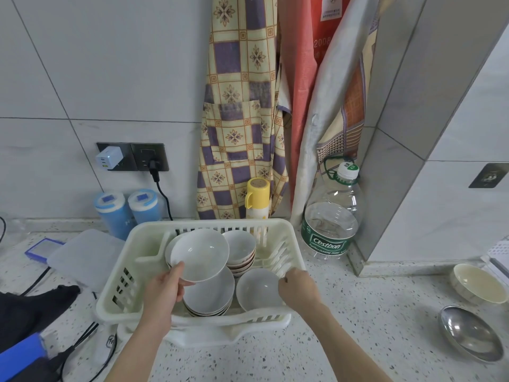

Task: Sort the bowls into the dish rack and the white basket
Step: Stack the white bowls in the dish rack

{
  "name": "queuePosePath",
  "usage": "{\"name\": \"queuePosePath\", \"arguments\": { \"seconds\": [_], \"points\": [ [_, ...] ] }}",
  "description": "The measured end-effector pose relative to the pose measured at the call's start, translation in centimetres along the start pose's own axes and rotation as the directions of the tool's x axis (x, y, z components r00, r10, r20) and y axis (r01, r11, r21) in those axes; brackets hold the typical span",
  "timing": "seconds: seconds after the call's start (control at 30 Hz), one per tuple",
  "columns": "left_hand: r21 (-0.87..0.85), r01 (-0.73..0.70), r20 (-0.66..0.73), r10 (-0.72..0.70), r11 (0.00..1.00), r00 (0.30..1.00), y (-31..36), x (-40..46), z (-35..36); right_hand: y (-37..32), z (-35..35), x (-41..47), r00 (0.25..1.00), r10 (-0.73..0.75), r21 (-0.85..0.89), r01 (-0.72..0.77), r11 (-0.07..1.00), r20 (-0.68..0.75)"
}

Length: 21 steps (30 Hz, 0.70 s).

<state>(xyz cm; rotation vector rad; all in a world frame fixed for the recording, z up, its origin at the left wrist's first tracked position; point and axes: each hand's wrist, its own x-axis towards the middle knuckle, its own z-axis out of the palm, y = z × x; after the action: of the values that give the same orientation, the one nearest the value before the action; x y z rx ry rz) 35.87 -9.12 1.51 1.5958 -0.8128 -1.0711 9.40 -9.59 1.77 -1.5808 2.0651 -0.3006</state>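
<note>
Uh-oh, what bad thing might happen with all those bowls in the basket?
1. The left hand pinches the lifted white bowl only by its rim, so it might slip and crack onto the bowl stack beneath.
2. The right hand is at the edge of the small white bowl; knocking it against the stack could chip it.
3. The metal bowl lies tilted on the counter and could wobble.
</note>
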Motion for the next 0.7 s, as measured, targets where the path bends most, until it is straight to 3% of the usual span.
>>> {"name": "queuePosePath", "arguments": {
  "seconds": [0.13,0.27,0.37,0.47,0.53,0.7],
  "points": [
    [-0.01,-0.013,-0.033,0.013,1.0,0.999,0.3,-0.4,0.3,1.1,0.3,-0.7,0.991,-0.04,0.309,0.079,0.948,-0.129],
    [0.06,-0.062,0.058,0.058,0.996,0.997,1.3,-1.5,2.7,1.2,0.0,-1.5,0.993,-0.05,0.5,0.099,0.86,-0.111],
    [0.153,-0.104,0.176,0.076,0.983,0.981,2.3,-2.6,4.8,1.8,-0.7,-1.4,0.999,0.004,0.732,0.028,0.68,-0.042],
    [0.27,-0.158,0.276,0.081,0.95,0.958,2.5,-3.5,7.0,2.4,-1.2,-1.2,1.0,0.025,0.832,-0.003,0.554,-0.013],
    [0.35,-0.174,0.302,0.065,0.921,0.951,2.1,-3.9,7.9,2.3,-1.4,-1.3,1.0,0.0,0.811,0.006,0.585,-0.007],
    [0.42,-0.184,0.325,0.042,0.889,0.945,1.8,-4.2,8.7,2.3,-1.4,-1.2,0.999,0.002,0.623,0.022,0.782,-0.038]
  ]
}}
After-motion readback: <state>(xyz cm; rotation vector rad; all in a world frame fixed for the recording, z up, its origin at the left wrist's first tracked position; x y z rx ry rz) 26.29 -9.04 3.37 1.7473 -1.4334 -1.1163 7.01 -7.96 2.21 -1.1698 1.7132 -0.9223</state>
